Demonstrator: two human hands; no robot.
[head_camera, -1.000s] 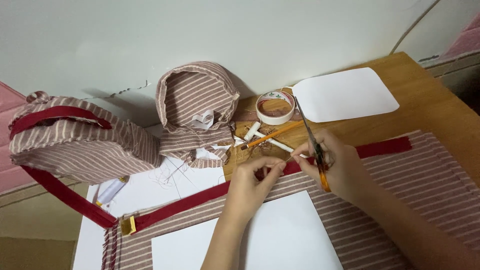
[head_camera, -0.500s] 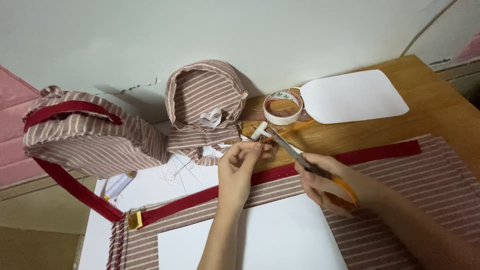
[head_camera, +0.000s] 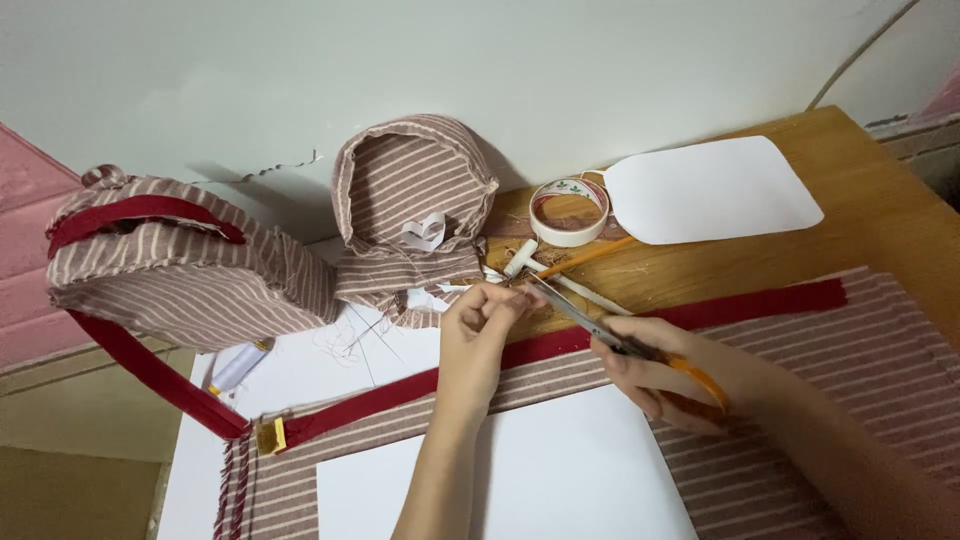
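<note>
My right hand (head_camera: 665, 375) grips orange-handled scissors (head_camera: 590, 322), blades pointing up-left toward my left hand (head_camera: 478, 330). My left fingertips pinch something very small at the blade tips; a thread or scrap, I cannot tell which. Both hands hover over a dark red strap (head_camera: 560, 343) that runs along the top edge of a brown-and-white striped fabric (head_camera: 840, 400). A white paper sheet (head_camera: 560, 470) lies on the fabric under my forearms.
A striped bag with a red strap (head_camera: 180, 270) stands at left, a smaller striped pouch (head_camera: 405, 210) behind my left hand. A tape roll (head_camera: 568, 210), a white paper template (head_camera: 710, 190), a seam ripper (head_camera: 520, 258), an orange pencil (head_camera: 590, 256) and a thread spool (head_camera: 238, 365) lie on the wooden table (head_camera: 880, 230).
My left hand lifted off the red strap, pinching something small. The scissors swung from upright over the strap to pointing at my left fingertips, where they now stay.
</note>
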